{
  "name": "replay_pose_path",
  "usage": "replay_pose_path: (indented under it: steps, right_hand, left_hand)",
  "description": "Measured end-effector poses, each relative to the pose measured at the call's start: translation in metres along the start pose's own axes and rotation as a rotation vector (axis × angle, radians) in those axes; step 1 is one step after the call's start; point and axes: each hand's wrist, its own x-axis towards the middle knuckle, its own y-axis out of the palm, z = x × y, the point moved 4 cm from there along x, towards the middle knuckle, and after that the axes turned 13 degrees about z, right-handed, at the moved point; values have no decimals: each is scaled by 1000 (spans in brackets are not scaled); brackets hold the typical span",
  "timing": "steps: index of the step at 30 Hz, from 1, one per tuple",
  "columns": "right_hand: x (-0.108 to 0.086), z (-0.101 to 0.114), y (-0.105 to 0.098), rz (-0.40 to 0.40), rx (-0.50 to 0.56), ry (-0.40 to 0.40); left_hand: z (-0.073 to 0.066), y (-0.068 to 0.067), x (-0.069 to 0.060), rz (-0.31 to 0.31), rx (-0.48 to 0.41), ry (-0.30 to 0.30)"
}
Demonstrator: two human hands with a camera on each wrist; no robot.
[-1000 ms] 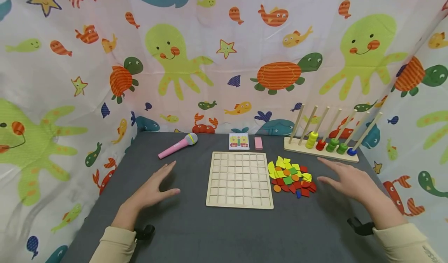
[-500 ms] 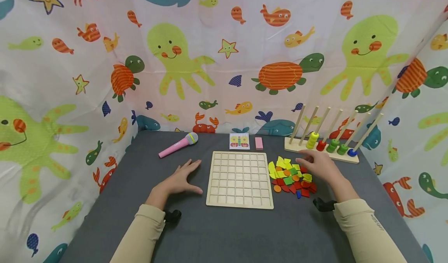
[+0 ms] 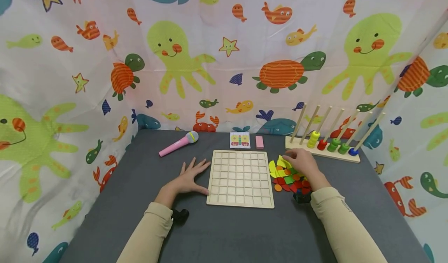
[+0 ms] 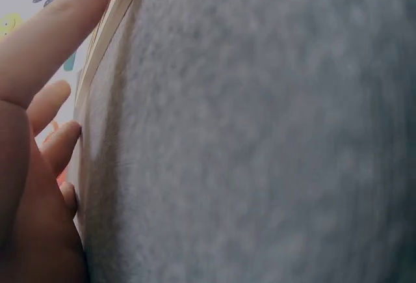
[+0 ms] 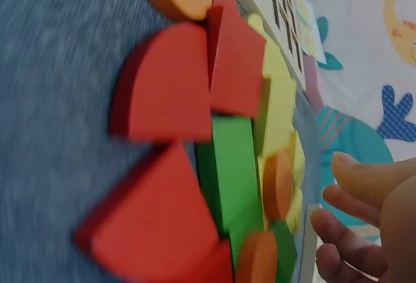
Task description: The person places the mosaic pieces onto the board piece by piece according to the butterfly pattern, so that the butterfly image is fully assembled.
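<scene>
My left hand [image 3: 187,179] rests at the left side of a wooden grid board [image 3: 241,179], fingers spread, with the thumb and fingertips at its edge. In the left wrist view the thumb [image 4: 55,36] reaches the board's rim [image 4: 107,32]. My right hand [image 3: 304,162] is over the back of a pile of flat coloured pieces [image 3: 288,179]. The right wrist view shows its fingers [image 5: 351,247] bent, apart from the thumb, with no piece seen between them. Red quarter-round pieces [image 5: 166,88], a green piece [image 5: 227,172] and yellow pieces [image 5: 276,114] lie close by.
Behind the board are a butterfly pattern card [image 3: 239,140] and a small pink block [image 3: 259,142]. A pink toy microphone [image 3: 179,143] lies back left. At back right stands a wooden peg stand [image 3: 323,150] with coloured rings. A sea-animal curtain [image 3: 224,80] surrounds the dark table [image 3: 224,236].
Both hands have come inward. My left hand has moved right up to the board's edge. My right hand has moved left from beside the peg stand to over the pile.
</scene>
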Motion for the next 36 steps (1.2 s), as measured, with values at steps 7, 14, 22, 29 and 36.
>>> replay_pose_path:
  steps: [7, 14, 22, 29, 36]
  right_hand:
    - [11, 8, 9, -4, 10, 68]
    - [19, 13, 16, 15, -7, 135]
    - [24, 11, 14, 116, 77, 221]
    - [23, 15, 6, 105, 216, 188]
    - [22, 34, 2, 17, 303, 104]
  left_hand:
    - [1, 3, 3, 10, 60, -19]
    - [-2, 0, -1, 33, 64, -54]
    - [-7, -5, 4, 90, 66, -95]
    - [0, -2, 13, 103, 53, -92]
    - [10, 3, 20, 100, 50, -118]
